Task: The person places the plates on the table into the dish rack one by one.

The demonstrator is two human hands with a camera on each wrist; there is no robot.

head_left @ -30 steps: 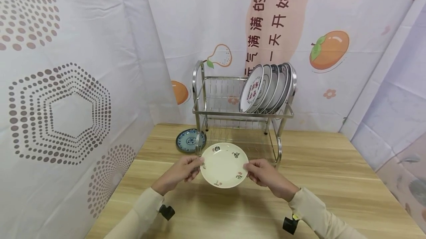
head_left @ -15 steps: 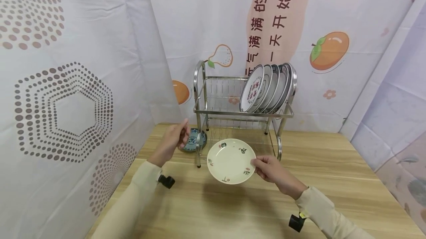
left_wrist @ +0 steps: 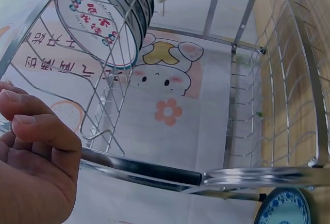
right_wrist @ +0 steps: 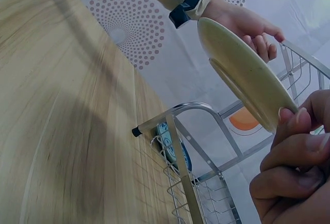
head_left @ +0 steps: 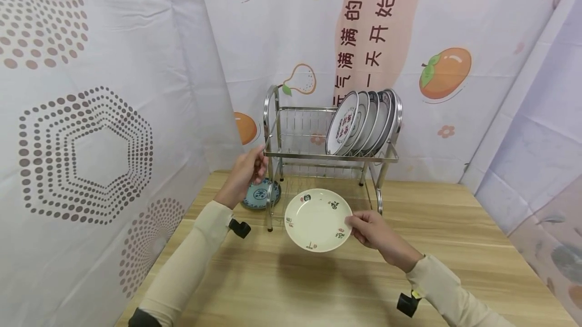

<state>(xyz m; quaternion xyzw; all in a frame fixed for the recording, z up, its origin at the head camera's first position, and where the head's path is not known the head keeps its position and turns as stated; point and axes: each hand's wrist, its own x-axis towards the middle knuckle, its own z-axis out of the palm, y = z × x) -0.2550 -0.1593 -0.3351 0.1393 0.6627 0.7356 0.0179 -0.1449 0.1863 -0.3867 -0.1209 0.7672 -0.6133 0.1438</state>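
My right hand (head_left: 375, 233) pinches the right rim of a cream plate (head_left: 317, 220) with small dark and red motifs. The plate is tilted toward the head camera, above the table and before the metal dish rack (head_left: 327, 156). In the right wrist view, the plate (right_wrist: 247, 69) appears nearly edge-on. At the rack's upper front-left corner is my left hand (head_left: 244, 173), its fingers loosely bent. A fingertip touches or nearly touches the corner; the left wrist view does not settle which. Behind that hand lies a blue patterned plate (head_left: 260, 194), partly hidden.
Several dark-rimmed plates (head_left: 343, 124) stand slanted at the right of the rack's upper tier. The rack's lower tier is partly behind the cream plate. A patterned curtain (head_left: 204, 89) hangs at the back and sides of the wooden table (head_left: 432, 205).
My left hand has let go of the cream plate's left rim and moved up to the rack's corner. My right hand has shifted the plate slightly right and up.
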